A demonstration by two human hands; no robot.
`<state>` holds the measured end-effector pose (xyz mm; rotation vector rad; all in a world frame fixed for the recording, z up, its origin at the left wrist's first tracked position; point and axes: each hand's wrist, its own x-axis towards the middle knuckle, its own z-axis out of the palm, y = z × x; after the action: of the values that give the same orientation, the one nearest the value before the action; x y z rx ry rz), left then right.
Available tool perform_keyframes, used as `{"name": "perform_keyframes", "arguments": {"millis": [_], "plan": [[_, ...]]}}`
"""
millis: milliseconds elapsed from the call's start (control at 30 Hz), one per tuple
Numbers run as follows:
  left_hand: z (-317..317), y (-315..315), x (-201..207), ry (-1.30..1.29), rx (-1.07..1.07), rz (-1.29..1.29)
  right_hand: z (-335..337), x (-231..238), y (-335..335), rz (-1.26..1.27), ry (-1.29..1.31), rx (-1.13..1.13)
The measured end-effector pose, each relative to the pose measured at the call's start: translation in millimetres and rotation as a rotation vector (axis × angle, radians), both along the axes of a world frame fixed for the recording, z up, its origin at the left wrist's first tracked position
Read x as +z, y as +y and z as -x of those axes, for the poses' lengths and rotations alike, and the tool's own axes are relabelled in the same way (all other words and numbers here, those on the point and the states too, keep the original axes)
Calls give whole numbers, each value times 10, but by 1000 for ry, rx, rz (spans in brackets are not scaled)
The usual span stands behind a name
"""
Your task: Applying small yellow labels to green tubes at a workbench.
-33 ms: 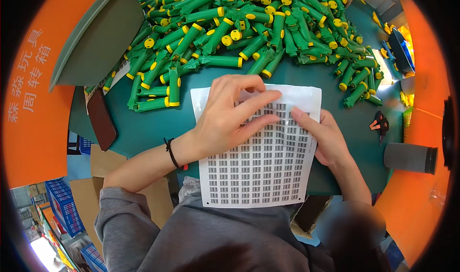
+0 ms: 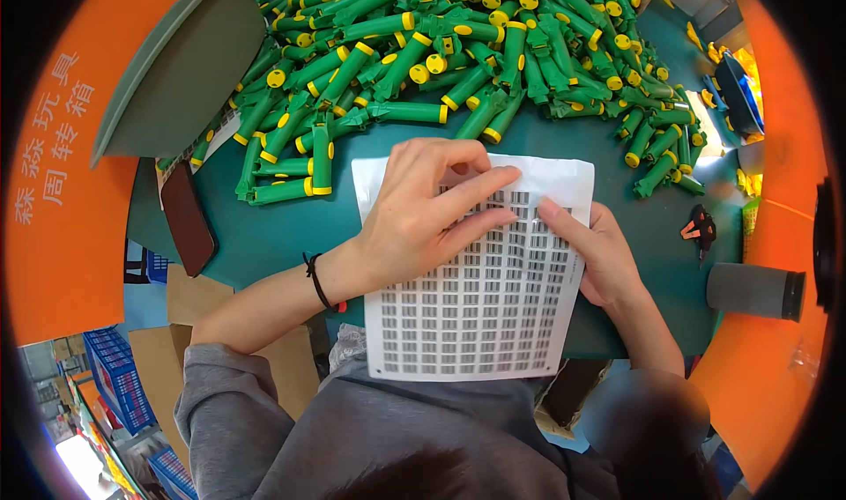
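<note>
A white sheet of small printed labels (image 2: pixel 467 311) is held up in front of me, with rows of dark rectangles down its face. My right hand (image 2: pixel 599 253) grips its right edge, the thumb on the printed side and the fingers behind. Across the upper left of the sheet lies my left hand (image 2: pixel 423 209), its thumb and forefinger stretched out and apart. Nothing shows between them, and its other fingers curl partly out of sight. A black band circles the left wrist.
A large heap of green tubes with yellow ends (image 2: pixel 405 59) covers the far side of the green table (image 2: pixel 256 244). On the left lie a dark flat phone-like object (image 2: pixel 188 222) and a grey-green bin (image 2: pixel 185 68). Orange-handled snips (image 2: pixel 699 229) and a grey cylinder (image 2: pixel 753 290) are at right.
The sheet has tilted very slightly, its top edge a little to the right and its lower edge a little to the left. Both hands keep nearly the same pose.
</note>
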<state>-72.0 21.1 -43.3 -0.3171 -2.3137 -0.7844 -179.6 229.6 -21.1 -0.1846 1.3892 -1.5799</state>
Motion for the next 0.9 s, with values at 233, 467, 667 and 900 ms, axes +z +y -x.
{"name": "perform_keyframes", "arguments": {"millis": [233,467,667,900], "plan": [[24,68,47,35,13,-47,-108,-190,33,100,395,-45],[55,28,-34,172,-25,-71,-93,-198,5,56,303,-41],[33,42,-36,147,-52,-115,37,-203,-127,-65,492,-178],[14,51,-18,170,-85,-74,607,231,-831,84,2028,448]]}}
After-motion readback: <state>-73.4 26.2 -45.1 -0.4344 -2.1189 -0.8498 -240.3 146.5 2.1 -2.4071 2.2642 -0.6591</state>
